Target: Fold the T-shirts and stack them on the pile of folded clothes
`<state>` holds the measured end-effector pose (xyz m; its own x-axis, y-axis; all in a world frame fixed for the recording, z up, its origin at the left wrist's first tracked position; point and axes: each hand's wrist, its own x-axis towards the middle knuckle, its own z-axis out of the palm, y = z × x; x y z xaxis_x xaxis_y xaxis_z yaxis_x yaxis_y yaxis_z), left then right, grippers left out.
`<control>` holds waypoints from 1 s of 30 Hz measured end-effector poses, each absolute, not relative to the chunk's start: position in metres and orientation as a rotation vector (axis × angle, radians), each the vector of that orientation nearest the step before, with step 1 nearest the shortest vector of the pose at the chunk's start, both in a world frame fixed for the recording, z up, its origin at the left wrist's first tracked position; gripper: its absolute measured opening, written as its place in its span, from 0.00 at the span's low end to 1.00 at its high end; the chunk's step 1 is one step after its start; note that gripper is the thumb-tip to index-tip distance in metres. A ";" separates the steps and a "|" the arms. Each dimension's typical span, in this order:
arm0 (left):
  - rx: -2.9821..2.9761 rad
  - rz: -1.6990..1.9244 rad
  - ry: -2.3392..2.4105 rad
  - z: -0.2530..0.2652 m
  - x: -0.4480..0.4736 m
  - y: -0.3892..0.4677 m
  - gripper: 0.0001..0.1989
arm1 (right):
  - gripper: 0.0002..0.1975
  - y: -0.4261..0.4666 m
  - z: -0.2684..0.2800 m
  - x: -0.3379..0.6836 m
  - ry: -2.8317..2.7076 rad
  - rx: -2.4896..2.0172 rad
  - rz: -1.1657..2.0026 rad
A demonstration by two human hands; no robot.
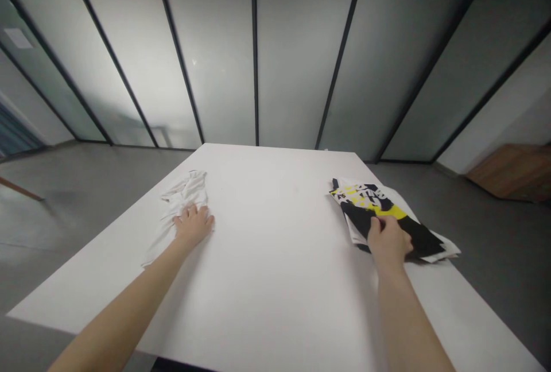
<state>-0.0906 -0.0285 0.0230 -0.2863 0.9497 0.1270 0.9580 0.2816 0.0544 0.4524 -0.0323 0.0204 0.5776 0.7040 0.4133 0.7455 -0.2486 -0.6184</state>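
Note:
On the left of the white table (275,257), a crumpled white cloth garment (189,188) lies in loose folds. My left hand (194,224) rests on it with the fingers spread, palm down. Toward the right edge is a folded stack of printed fabric (365,200), white with black and yellow patches and lettering, perhaps shirts. My right hand (390,237) is at its near side, fingers curled in and pinching the black part of the printed fabric. The fingertips are partly hidden, and the stack's right corner reaches the table edge.
Behind the table stands a frosted glass partition (224,73) with dark frames. Grey floor (107,171) surrounds the table. A wooden piece (512,171) stands at the far right, and a thin wooden leg (19,188) shows at the left.

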 end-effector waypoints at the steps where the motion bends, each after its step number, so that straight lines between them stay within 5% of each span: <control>1: -1.873 -0.272 -2.422 0.029 -0.084 -0.030 0.25 | 0.20 -0.033 0.026 0.439 -1.174 -1.877 0.000; 6: -2.839 -0.853 -2.091 0.040 0.017 -0.075 0.19 | 0.20 -0.053 0.033 0.336 -1.198 -1.246 0.629; 9: -3.304 -1.258 -1.858 0.036 0.083 -0.110 0.32 | 0.19 -0.072 0.026 0.282 -1.189 -0.985 1.208; 12: -2.968 -1.847 -2.023 0.032 0.114 -0.119 0.28 | 0.23 -0.084 0.025 0.265 -1.208 -0.743 1.459; 17: -2.569 -2.105 -2.271 0.031 0.108 -0.097 0.25 | 0.42 -0.087 0.032 0.280 -1.502 -0.811 1.354; 19: -2.498 -2.240 -2.359 0.032 0.106 -0.090 0.26 | 0.39 -0.088 0.033 0.281 -1.749 -0.955 1.162; 24: -2.226 -2.741 -2.409 0.026 0.112 -0.081 0.35 | 0.11 -0.084 0.027 0.275 -1.947 -1.109 0.780; 27: -2.172 -2.734 -2.427 0.015 0.117 -0.079 0.38 | 0.10 -0.078 0.024 0.277 -1.781 -1.240 0.735; 30: -2.297 -2.595 -2.465 0.007 0.123 -0.081 0.40 | 0.12 -0.078 0.026 0.281 -1.574 -1.120 1.008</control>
